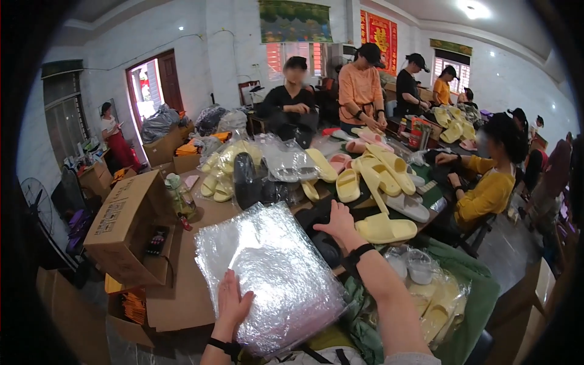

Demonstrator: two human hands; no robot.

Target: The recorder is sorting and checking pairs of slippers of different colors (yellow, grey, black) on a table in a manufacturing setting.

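A stack of shiny clear plastic bags [274, 267] lies in front of me on the table. My left hand [232, 301] rests flat on its near left part, thumb apart from the fingers. Past the stack's right edge, my right hand [337, 222] is spread over black slippers [319, 219]; whether it touches one I cannot tell. Just right of that hand lies a pale yellow slide slipper [386, 229]. More yellow slides [380, 173] and a grey slide [406, 207] are heaped beyond it.
An opened cardboard box [125, 225] stands at the left, with a green-and-white bottle [180, 194] beside it. Bagged yellow slippers [438, 304] sit on green cloth [480, 286] at the near right. Across the table, several people work; a person in a yellow top [490, 194] sits at the right.
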